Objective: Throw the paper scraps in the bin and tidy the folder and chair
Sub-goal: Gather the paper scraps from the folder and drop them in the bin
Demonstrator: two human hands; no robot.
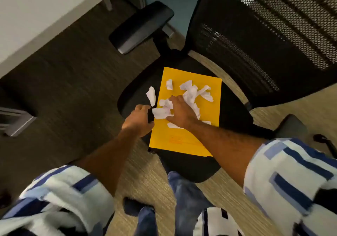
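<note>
Yellow folder [184,141] lies flat on the black chair seat [187,168]; a faint orange stamp-like box near its lower edge is too blurred to read, no other writing legible. White paper scraps [191,93] are scattered over the folder's upper half, one scrap [151,95] hanging off its left edge onto the seat. Right hand [182,113] is spread palm-down over the scraps, fingers open, touching a scrap [161,112] under the thumb side. Left hand [139,119] sits at the folder's left edge, fingers curled; can't tell if it grips anything. Mesh backrest [264,35] upper right, armrest [142,26] upper middle, white desk [36,13] upper left. No bin in view.
</note>
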